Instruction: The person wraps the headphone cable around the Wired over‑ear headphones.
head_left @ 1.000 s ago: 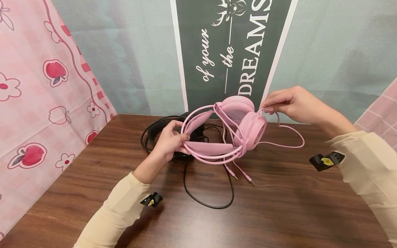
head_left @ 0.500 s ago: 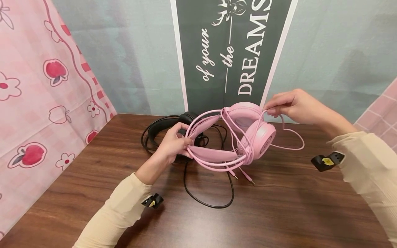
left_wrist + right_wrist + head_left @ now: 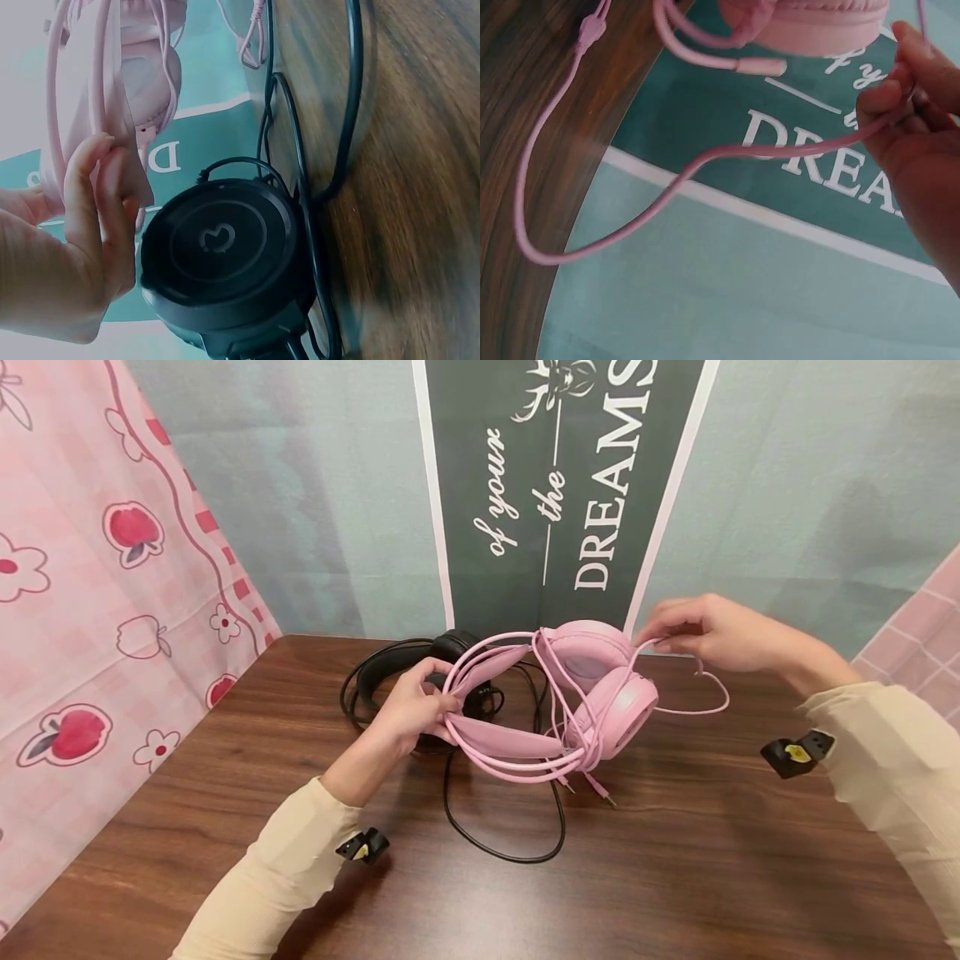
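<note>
Pink headphones (image 3: 517, 745) are held up over the table, tilted, with their ear cups toward the right. My left hand (image 3: 411, 706) grips the top of their headband; in the left wrist view its fingers (image 3: 88, 169) curl round the band. My right hand (image 3: 701, 628) pinches the pink cable (image 3: 697, 710) beside the ear cups, and in the right wrist view a loop of that cable (image 3: 697, 161) hangs from the fingers. Strands of the cable are wrapped round the ear cups. Two pink plugs (image 3: 600, 789) dangle below the headband. The microphone tip (image 3: 761, 67) shows near a cup.
Black headphones (image 3: 382, 672) lie on the brown wooden table (image 3: 675, 860), behind and partly under my left hand. Their black cable (image 3: 517, 860) loops toward the front. A curtain with a dark lettered panel (image 3: 555, 527) hangs at the back, a pink patterned cloth (image 3: 112, 610) at the left.
The pink headphones have shifted slightly right and down, then a little back left. My right hand, with the cable, has come lower. The black headphones have not moved.
</note>
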